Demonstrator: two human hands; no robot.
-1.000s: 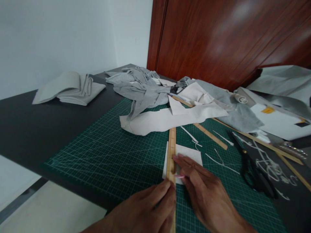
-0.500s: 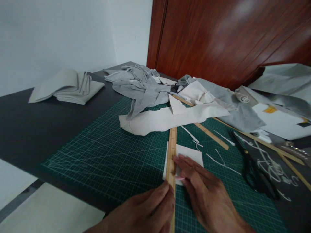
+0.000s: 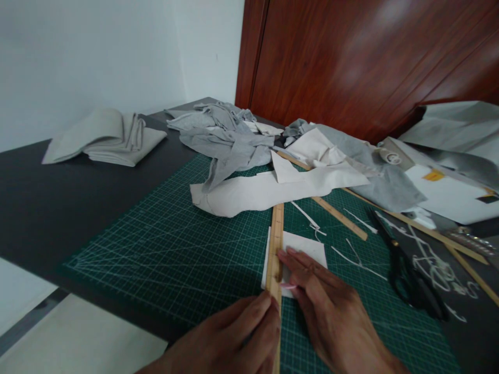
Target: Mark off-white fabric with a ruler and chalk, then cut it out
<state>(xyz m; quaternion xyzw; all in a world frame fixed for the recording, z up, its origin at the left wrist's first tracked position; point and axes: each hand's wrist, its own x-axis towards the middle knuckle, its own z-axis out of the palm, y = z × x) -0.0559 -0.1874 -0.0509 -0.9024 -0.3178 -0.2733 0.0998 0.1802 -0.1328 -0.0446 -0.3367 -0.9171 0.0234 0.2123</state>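
A wooden ruler (image 3: 277, 228) lies lengthwise over a small white fabric piece (image 3: 307, 248) on the green cutting mat (image 3: 156, 249). My left hand (image 3: 237, 337) pinches the ruler's near part between thumb and fingers, just below the fabric. Over the right part of the fabric rests my right hand (image 3: 323, 296), its fingertips against the ruler's right edge. Between its thumb and fingers shows the end of a thin pink piece (image 3: 288, 285), which looks like tailor's chalk; the rest is hidden by the hand. The ruler's far end meets a long cream fabric strip (image 3: 249, 195).
Black scissors (image 3: 405, 270) lie to the right, beside tangled white cord (image 3: 436, 270). Beyond are a second wooden ruler (image 3: 343, 218), heaped grey cloth (image 3: 234, 130) and a white box (image 3: 448, 192). Folded cloth (image 3: 113, 137) sits at the left on the dark table.
Both hands, the ruler and the fabric keep their places. Only the view has shifted very slightly.
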